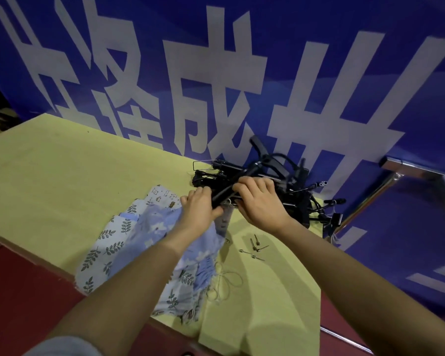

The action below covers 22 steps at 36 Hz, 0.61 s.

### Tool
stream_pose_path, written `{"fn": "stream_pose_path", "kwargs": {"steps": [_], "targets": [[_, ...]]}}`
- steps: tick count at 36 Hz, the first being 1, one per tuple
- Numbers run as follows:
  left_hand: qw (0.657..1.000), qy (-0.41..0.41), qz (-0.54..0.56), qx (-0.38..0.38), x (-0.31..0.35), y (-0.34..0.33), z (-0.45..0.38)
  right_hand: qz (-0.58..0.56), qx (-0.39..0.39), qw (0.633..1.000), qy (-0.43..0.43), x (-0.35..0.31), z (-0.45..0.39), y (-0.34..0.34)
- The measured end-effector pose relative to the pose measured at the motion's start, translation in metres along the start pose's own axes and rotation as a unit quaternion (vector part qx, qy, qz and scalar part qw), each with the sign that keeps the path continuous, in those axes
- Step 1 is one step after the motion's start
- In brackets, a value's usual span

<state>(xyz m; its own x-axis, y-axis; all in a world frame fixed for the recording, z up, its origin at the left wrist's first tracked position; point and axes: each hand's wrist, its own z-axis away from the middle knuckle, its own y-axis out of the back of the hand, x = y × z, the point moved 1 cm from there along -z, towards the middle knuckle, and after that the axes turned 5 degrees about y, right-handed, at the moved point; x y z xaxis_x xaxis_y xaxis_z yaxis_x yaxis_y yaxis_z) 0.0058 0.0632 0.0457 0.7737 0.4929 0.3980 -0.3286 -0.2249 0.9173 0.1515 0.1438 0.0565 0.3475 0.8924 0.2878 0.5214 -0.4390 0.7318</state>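
Gripped in both hands, mid-frame: slim black plastic clip hanger (223,194), tilted, touching tangled heap of black plastic hangers (283,173) at its 2 o'clock. Left hand (199,206) curled round lower end; right hand (261,201) curled over upper part. At 7 o'clock of hands: pale blue leaf-print cloth pieces (129,235) on yellow-green surface (62,163). At 5 o'clock: small metal pins (255,245). At 12 o'clock: blue banner (242,21), large white Chinese characters; "成" legible, others cropped.
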Motion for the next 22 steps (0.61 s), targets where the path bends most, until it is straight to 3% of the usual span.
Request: {"fn": "stream_pose_path", "kwargs": {"steps": [2, 4, 8, 14, 17, 20, 22], "targets": [[0.999, 0.018, 0.039, 0.013, -0.004, 0.003, -0.002, -0.039, -0.005, 0.998, -0.038, -0.003, 0.002, -0.002], [0.996, 0.027, 0.081, 0.024, -0.008, 0.006, -0.003, -0.098, -0.071, 0.987, -0.101, -0.006, 0.003, -0.007], [0.985, 0.027, 0.168, 0.036, -0.006, 0.022, 0.000, -0.232, -0.229, 0.910, -0.257, -0.011, 0.000, -0.021], [0.966, 0.015, 0.260, 0.009, -0.002, 0.038, 0.004, -0.356, -0.324, 0.829, -0.285, -0.014, -0.020, -0.034], [0.951, 0.024, 0.309, 0.004, -0.007, 0.038, 0.004, -0.395, -0.288, 0.821, -0.296, -0.011, -0.025, -0.032], [0.935, 0.035, 0.352, 0.011, -0.011, 0.038, 0.004, -0.506, -0.225, 0.758, -0.345, -0.007, -0.027, -0.021], [0.927, 0.034, 0.372, 0.016, -0.012, 0.039, 0.003, -0.535, -0.189, 0.737, -0.368, -0.004, -0.027, -0.015]]}}
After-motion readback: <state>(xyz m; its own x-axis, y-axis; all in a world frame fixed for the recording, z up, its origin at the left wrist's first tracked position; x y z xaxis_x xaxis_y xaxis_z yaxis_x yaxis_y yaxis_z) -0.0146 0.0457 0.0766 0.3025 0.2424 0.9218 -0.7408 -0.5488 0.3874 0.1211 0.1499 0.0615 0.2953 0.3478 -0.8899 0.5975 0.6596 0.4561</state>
